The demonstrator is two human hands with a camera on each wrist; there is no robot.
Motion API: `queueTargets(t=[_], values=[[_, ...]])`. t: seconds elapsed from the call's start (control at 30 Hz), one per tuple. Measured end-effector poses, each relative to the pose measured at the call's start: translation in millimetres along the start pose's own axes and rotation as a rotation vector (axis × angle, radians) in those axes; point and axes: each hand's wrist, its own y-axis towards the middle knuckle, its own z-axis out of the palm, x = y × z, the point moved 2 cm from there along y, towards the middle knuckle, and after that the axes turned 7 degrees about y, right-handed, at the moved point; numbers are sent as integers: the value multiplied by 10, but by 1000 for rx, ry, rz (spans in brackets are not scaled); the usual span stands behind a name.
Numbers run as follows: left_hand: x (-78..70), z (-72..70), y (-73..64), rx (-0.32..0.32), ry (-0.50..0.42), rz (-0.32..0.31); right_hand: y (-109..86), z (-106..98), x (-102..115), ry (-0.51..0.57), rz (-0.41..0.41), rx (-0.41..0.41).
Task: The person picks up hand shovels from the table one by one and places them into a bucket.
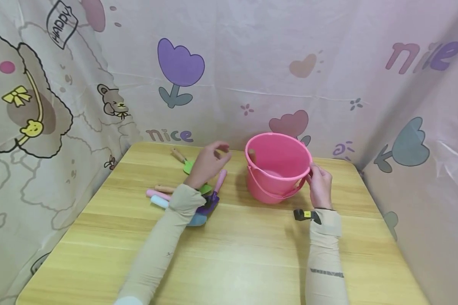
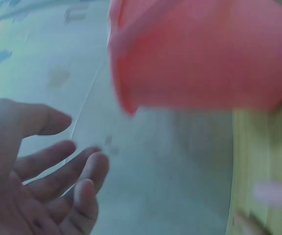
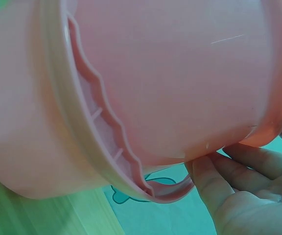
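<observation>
A pink bucket (image 1: 269,190) stands upright on the table, its handle hanging at the front. Inside it shows the end of a brown, wood-like stick (image 1: 252,156). My right hand (image 1: 320,186) grips the bucket at its right rim; in the right wrist view the fingers (image 3: 251,171) lie against its wall. To the left of the bucket, my left hand (image 1: 209,164) is raised over a pile of small garden tools, fingers loosely bent with nothing between them. The pile has a purple tool (image 1: 214,204) with pink handle, a blue blade (image 1: 197,219) and green tools (image 1: 188,167), partly hidden by the left arm.
The wooden table (image 1: 248,258) meets a patterned cloth (image 1: 229,63) at the back and sides. Light blue (image 1: 159,201) and pink handles (image 1: 156,193) point left out of the pile. A black wrist camera (image 1: 303,214) sticks out beside the right wrist.
</observation>
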Motion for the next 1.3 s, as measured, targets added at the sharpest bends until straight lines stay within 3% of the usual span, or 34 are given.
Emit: queueTargets(t=[0.2, 0.37, 0.57, 0.87, 1.3], values=[[544, -402, -199, -39, 52, -85, 24, 3, -3, 65, -18, -8], [1015, -679, -385, -113, 95, -192, 5, 1, -8, 26, -9, 4], [1400, -910, -634, -133, 102, -351, 6, 14, -20, 6, -15, 16], [1710, -947, -871, -44, 175, -458, 12, -18, -14, 16, -16, -11], [1921, -914, -919, 186, 246, -531, 8, -30, -20, -12, -12, 2]])
